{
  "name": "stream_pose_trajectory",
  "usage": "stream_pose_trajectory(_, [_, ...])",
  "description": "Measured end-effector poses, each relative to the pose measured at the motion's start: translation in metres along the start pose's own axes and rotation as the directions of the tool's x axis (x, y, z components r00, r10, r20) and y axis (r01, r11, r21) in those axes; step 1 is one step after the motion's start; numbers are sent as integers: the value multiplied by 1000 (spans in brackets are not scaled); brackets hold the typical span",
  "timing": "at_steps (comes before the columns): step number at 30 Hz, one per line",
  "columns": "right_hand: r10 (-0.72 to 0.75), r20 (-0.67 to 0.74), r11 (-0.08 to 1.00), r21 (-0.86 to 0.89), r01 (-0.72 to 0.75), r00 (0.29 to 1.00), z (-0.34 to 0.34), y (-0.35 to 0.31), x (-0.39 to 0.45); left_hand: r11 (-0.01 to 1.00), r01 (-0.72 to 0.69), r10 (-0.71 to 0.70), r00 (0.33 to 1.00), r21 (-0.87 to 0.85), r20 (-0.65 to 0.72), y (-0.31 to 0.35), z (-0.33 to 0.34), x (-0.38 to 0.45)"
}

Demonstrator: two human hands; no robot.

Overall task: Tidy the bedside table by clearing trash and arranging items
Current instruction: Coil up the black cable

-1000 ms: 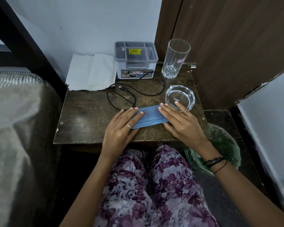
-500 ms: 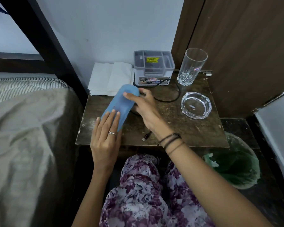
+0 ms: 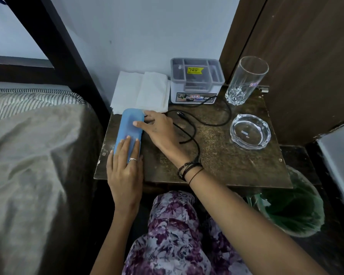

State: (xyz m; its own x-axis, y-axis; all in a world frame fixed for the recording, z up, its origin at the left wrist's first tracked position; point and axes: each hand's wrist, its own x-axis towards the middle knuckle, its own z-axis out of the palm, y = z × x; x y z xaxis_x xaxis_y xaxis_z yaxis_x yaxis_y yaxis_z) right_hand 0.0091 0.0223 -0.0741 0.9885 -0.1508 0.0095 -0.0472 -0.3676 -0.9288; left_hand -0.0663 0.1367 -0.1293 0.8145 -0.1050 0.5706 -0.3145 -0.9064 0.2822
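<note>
Setting the blue pouch [image 3: 130,128] down along the counter's [image 3: 216,155] left edge, long axis running front to back, far end just short of the white napkins [image 3: 141,92]. My left hand [image 3: 125,169] lies flat on its near end, fingers straight, no grip. My right hand [image 3: 159,132] reaches across, thumb pressing the far half, fingers loose. Left is nearer. Black cable [image 3: 195,135] lies just right of it.

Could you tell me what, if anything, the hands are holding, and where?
Nothing is gripped: both hands lie flat on the blue pouch, left at its near end, right near its far end.
</note>
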Motion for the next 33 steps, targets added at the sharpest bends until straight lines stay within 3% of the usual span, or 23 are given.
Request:
stream_pose_trajectory(6, [-120,64,981,-149,128,991,-12,-4,-11,999,24,-29,993,43,112,6,0,10])
stream_pose_trajectory(12, [-224,-16,917,-344,205,975,-76,14,-36,984,-17,29,998,-180,63,36,-12,18])
stream_pose_trajectory(15, [-145,-13,901,-416,126,989,-110,26,-49,965,61,-5,976,-254,217,66,-13,18])
stream_pose_trajectory(18, [-102,-33,889,-452,76,994,-133,33,-60,989,125,-79,905,-84,419,95,0,19])
stream_pose_trajectory(21, [-106,-29,896,-436,83,994,-143,36,-67,996,91,-73,870,-12,488,115,7,23])
stream_pose_trajectory(23, [-128,-26,900,-423,105,991,-145,40,-66,993,96,-45,857,-73,514,120,7,27])
stream_pose_trajectory(25, [-148,-21,905,-405,127,989,-146,42,-63,957,201,-65,852,-210,520,119,4,32])
stream_pose_trajectory(29, [-164,125,971,-154,182,978,-143,31,-52,711,510,-145,781,-485,608,115,-11,56])
stream_pose_trajectory(32, [-153,200,987,84,139,968,-132,22,-42,224,704,-90,704,-674,705,112,-26,78])
stream_pose_trajectory(33, [-156,187,980,151,128,970,-128,19,-39,113,715,-71,698,-690,712,110,-30,85])
